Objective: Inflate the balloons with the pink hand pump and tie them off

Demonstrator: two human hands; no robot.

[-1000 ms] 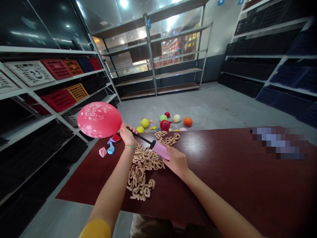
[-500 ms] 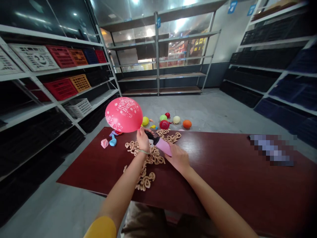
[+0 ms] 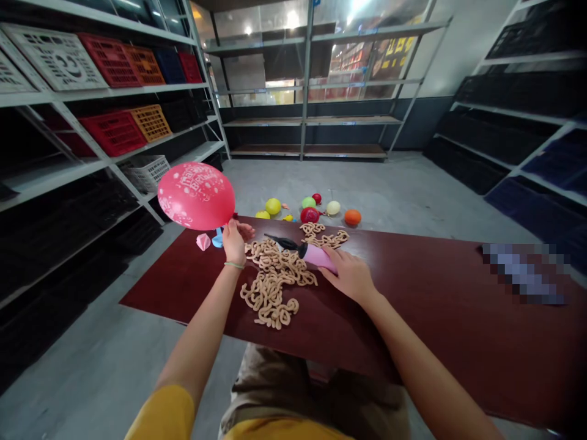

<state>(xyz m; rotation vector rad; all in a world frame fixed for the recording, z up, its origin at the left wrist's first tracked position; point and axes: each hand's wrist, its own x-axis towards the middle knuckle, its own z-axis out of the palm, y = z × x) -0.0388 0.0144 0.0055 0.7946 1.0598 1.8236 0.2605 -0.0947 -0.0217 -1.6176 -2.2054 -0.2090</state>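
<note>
An inflated pink balloon (image 3: 197, 195) with white printing hangs over the far left part of the table. My left hand (image 3: 235, 243) pinches its neck, which the fingers mostly hide. My right hand (image 3: 351, 273) is wrapped around the pink barrel of a balloon pump (image 3: 317, 256). The pump's black nozzle points left towards my left hand, and a gap separates it from the balloon. Under the pump and between my arms lie tan, squiggly long balloons (image 3: 275, 281) in a loose heap. A limp blue balloon (image 3: 217, 238) and a light pink one (image 3: 203, 242) rest beneath the inflated balloon.
The dark red table (image 3: 440, 305) carries a pixelated, blurred item (image 3: 523, 273) at its right. Several small inflated balloons, one of them orange (image 3: 353, 217), lie on the floor (image 3: 394, 189) beyond it. Shelves with plastic crates (image 3: 114, 131) line the left side.
My left hand and the balloon have moved left, away from the pump. The nozzle is now free of the balloon's neck. The pump has shifted slightly right and the whole view has tilted down.
</note>
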